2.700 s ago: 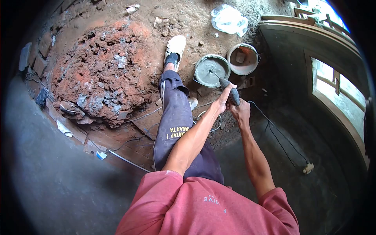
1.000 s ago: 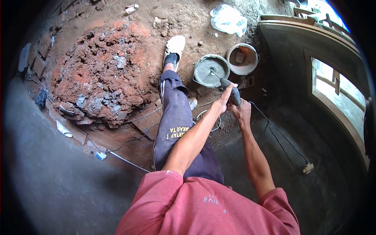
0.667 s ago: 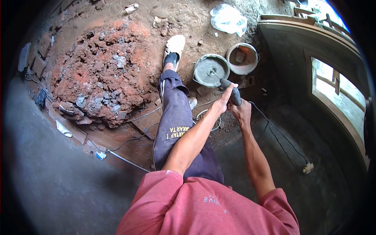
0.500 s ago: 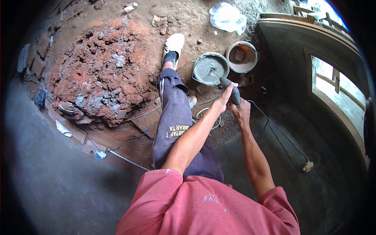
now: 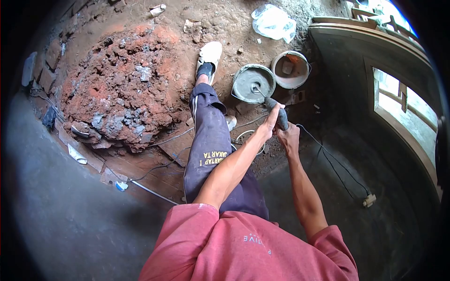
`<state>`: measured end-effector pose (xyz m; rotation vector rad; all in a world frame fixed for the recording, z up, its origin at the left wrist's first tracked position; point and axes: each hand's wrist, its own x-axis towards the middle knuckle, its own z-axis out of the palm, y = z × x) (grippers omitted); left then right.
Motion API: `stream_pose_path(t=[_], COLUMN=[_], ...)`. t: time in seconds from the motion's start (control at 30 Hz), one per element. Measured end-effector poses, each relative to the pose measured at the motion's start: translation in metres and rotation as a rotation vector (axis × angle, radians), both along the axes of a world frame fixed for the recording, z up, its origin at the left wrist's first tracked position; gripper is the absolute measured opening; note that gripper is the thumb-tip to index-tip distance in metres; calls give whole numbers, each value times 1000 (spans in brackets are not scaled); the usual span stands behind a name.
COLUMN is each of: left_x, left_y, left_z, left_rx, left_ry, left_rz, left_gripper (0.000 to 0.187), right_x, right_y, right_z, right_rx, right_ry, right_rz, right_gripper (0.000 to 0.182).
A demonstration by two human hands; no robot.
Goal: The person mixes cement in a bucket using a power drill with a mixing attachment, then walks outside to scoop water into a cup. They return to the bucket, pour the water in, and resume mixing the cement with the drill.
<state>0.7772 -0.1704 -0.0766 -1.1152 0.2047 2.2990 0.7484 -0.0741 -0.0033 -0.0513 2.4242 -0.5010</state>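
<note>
A dark power tool (image 5: 276, 110) with a metal shaft slants away from me at the centre right. My left hand (image 5: 273, 122) is wrapped round its left side, and my right hand (image 5: 289, 135) grips its near end. The tool's shaft reaches down into a bucket (image 5: 236, 89) of wet grey mix, where a hollow shows around the shaft. The shaft's lower tip is hidden in the mix. Beside it stands a second bucket (image 5: 287, 83) with an orange and grey thing inside.
A heap of reddish soil (image 5: 126, 89) lies at the left. A clear plastic bag (image 5: 273, 22) is beyond the buckets. Cables run across the floor, one to a connector (image 5: 369, 200). At the right is a wall with a framed opening (image 5: 393, 89).
The shaft has shifted slightly in the mix, and the hollow around it looks wider. Both hands stay on the tool with a small shift. The view has moved slightly.
</note>
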Motion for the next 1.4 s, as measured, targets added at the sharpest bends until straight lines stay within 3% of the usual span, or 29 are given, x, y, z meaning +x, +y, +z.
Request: stream_pose_path(t=[0.33, 0.7, 1.4], left_x=[2, 9, 14], left_y=[9, 16, 7], left_z=[16, 17, 17], left_rx=[-118, -73, -142], left_ry=[-76, -120, -141], left_rz=[113, 151, 160], left_gripper=[44, 41, 56], right_x=[2, 2, 10], right_y=[7, 8, 4], right_z=[8, 13, 2], right_rx=[-12, 8, -36], right_ry=[3, -40, 44], right_rz=[64, 67, 133], right_gripper=[35, 32, 33])
